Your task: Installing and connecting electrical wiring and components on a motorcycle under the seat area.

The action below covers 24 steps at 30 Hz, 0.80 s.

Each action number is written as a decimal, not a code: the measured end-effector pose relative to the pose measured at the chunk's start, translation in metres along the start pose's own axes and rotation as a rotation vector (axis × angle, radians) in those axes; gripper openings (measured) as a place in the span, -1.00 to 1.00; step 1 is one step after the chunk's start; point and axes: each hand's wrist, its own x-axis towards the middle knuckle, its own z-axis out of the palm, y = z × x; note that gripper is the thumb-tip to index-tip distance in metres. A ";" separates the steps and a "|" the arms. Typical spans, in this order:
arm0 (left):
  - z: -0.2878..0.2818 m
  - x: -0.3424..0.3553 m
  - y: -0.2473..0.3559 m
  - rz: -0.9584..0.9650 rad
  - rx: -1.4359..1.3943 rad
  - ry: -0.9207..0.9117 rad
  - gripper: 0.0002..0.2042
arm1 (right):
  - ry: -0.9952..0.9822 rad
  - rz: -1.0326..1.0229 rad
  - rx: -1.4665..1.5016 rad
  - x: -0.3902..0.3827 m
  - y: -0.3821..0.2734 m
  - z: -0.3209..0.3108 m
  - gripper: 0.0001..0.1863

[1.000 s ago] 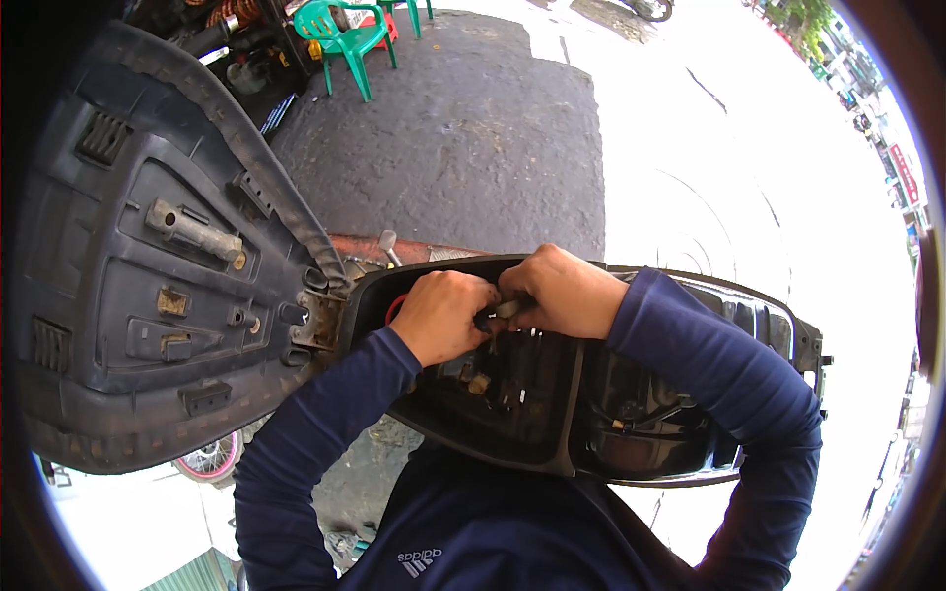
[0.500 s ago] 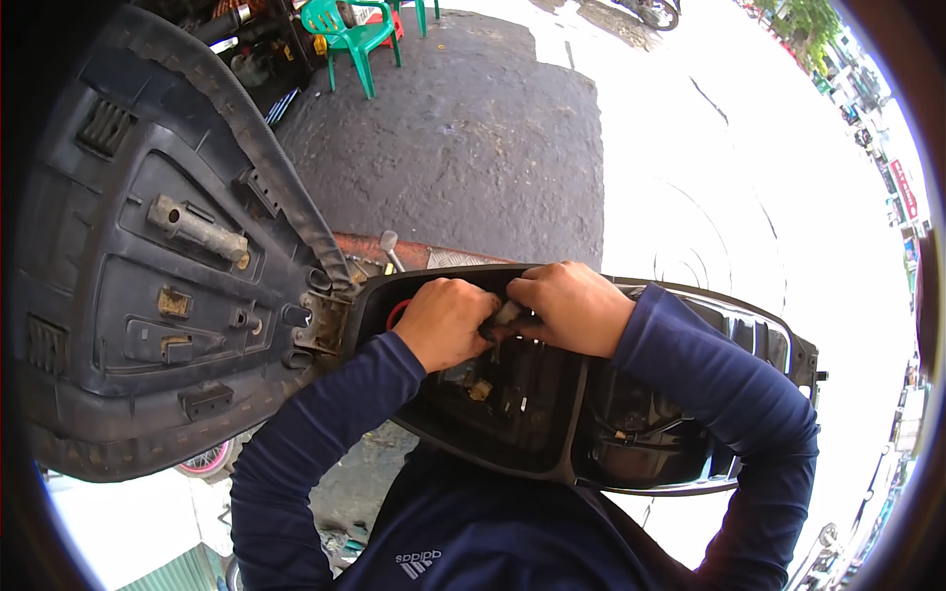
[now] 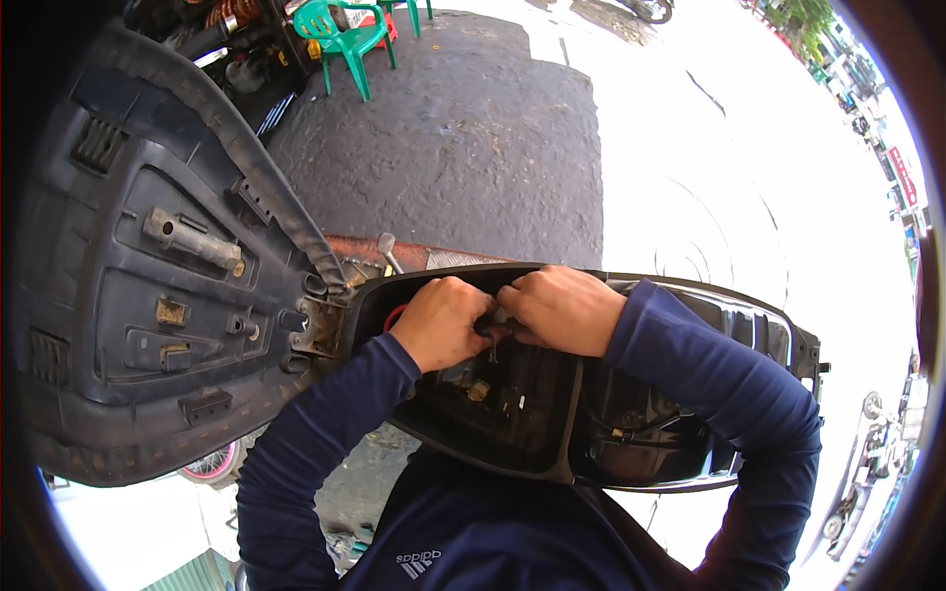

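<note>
My left hand (image 3: 441, 323) and my right hand (image 3: 564, 309) meet over the open under-seat compartment (image 3: 568, 433) of a scooter. Both are closed, with thumbs and fingertips pinched around a small dark piece. What it is I cannot make out, as the fingers cover most of it. Below the fingertips, inside the dark compartment, lies a small yellowish part (image 3: 478, 391). A bit of red cable or ring (image 3: 395, 316) shows just left of my left hand. The seat (image 3: 128, 325) is flipped up on its hinge (image 3: 320, 325) to the left, underside showing.
Behind the compartment, a metal tool handle (image 3: 387, 246) rests by a reddish ledge (image 3: 355, 248). Farther off stands a green plastic chair (image 3: 345, 41) on dark rough paving (image 3: 443, 138). To the right is the scooter's glossy black tail section (image 3: 655, 448).
My right hand has shifted slightly left, closer to my left hand. The pale piece seen between the fingers is now mostly covered. The seat and compartment stay as they were.
</note>
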 end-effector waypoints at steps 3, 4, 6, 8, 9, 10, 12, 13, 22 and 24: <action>-0.003 0.002 0.003 -0.028 -0.006 -0.036 -0.75 | -0.010 0.010 0.013 0.000 0.001 0.000 -0.80; -0.003 0.002 0.003 0.001 -0.007 -0.014 -0.76 | -0.024 0.024 0.017 0.000 0.002 0.000 -0.80; -0.001 0.001 0.001 0.027 -0.009 0.008 -0.77 | -0.091 0.076 0.051 0.002 -0.002 -0.007 -0.77; 0.000 -0.001 -0.003 0.053 -0.033 0.065 -0.77 | -0.157 0.129 0.083 0.002 -0.001 -0.010 -0.74; 0.001 -0.002 -0.004 0.054 -0.032 0.065 -0.77 | -0.113 0.106 0.134 0.000 0.003 -0.008 -0.77; 0.001 -0.002 -0.004 0.052 -0.045 0.067 -0.77 | -0.068 0.082 0.185 0.000 0.005 -0.007 -0.80; 0.000 -0.002 -0.003 0.058 -0.060 0.067 -0.76 | -0.070 0.088 0.184 -0.001 0.009 -0.007 -0.82; -0.001 -0.002 -0.001 0.040 -0.025 0.065 -0.76 | -0.073 0.090 0.185 -0.001 0.010 -0.007 -0.84; 0.000 -0.003 0.002 0.037 0.027 0.096 -0.74 | -0.059 -0.027 0.214 -0.002 0.016 -0.010 -0.72; 0.000 -0.004 0.002 0.036 0.034 0.097 -0.74 | -0.085 -0.002 0.219 -0.001 0.014 -0.015 -0.72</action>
